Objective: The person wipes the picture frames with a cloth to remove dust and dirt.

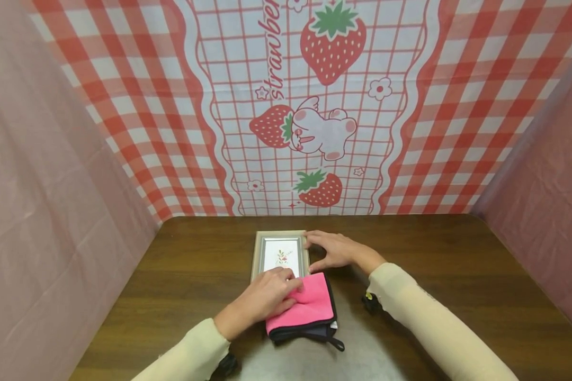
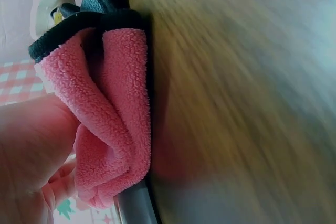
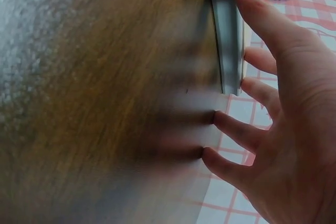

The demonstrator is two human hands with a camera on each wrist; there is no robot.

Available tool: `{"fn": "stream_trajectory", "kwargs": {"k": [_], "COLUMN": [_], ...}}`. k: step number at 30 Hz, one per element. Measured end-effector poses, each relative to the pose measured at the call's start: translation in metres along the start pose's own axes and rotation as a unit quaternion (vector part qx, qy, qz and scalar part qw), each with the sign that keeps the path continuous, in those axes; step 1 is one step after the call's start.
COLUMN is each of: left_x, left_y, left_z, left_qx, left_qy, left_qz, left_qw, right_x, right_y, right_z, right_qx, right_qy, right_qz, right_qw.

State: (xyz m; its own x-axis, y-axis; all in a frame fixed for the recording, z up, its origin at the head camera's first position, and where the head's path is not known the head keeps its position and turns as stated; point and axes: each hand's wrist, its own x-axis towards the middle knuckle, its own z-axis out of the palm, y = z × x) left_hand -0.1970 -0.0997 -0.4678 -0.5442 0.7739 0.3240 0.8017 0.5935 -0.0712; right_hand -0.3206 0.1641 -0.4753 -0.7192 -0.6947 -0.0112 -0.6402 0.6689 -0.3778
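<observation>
A picture frame [image 1: 259, 259] with a pale wooden rim, a silver inner border and a floral print lies flat on the table. My left hand [image 1: 269, 296] grips a folded pink fleece cloth [image 1: 310, 304] with black edging, over the near part of the frame. In the left wrist view the cloth [image 2: 123, 77] is bunched beside the hand. My right hand [image 1: 336, 250] touches the frame's right side, fingers spread. In the right wrist view the thumb and two fingertips meet the frame's edge [image 3: 228, 40], while the other two fingertips [image 3: 210, 156] rest on the table.
The dark wooden table [image 1: 195, 264] ends at a red-and-white checked strawberry backdrop [image 1: 314, 121]. Pink fabric [image 1: 52, 185] hangs at the left and right. A black strap loop [image 1: 336, 343] sticks out from the cloth's near edge.
</observation>
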Motion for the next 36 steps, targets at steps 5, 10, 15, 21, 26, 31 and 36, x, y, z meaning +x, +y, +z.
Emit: {"fn": "stream_trajectory", "kwargs": {"k": [5,10,15,21,26,31,36], "left_x": [0.004,0.001,0.004,0.002,-0.009,-0.020,-0.035], "left_y": [0.000,-0.005,0.007,0.006,-0.005,-0.007,-0.016], "left_z": [0.015,0.026,0.007,0.003,0.009,-0.007,-0.014], "left_qx": [-0.001,-0.009,0.000,-0.012,-0.032,-0.035,-0.027], "left_qy": [0.022,0.046,0.010,0.010,0.022,-0.007,-0.010], "left_qz": [0.008,0.017,-0.007,-0.005,-0.003,-0.039,-0.058], "left_qw": [0.9997,0.9987,0.9999,0.9999,0.9992,0.9986,0.9979], "right_x": [0.004,0.009,0.013,0.004,0.014,0.019,0.009], "right_y": [0.013,0.031,0.045,0.017,0.042,0.052,0.034], "right_z": [0.007,0.020,0.030,0.010,0.030,0.036,0.021], "right_qx": [0.009,-0.008,-0.020,0.002,-0.018,-0.031,-0.020], "right_qy": [0.001,0.020,0.026,0.008,0.025,0.022,0.018], "right_qz": [-0.015,-0.037,-0.040,-0.026,-0.033,-0.038,-0.031], "right_qw": [0.9998,0.9991,0.9986,0.9996,0.9990,0.9985,0.9992]}}
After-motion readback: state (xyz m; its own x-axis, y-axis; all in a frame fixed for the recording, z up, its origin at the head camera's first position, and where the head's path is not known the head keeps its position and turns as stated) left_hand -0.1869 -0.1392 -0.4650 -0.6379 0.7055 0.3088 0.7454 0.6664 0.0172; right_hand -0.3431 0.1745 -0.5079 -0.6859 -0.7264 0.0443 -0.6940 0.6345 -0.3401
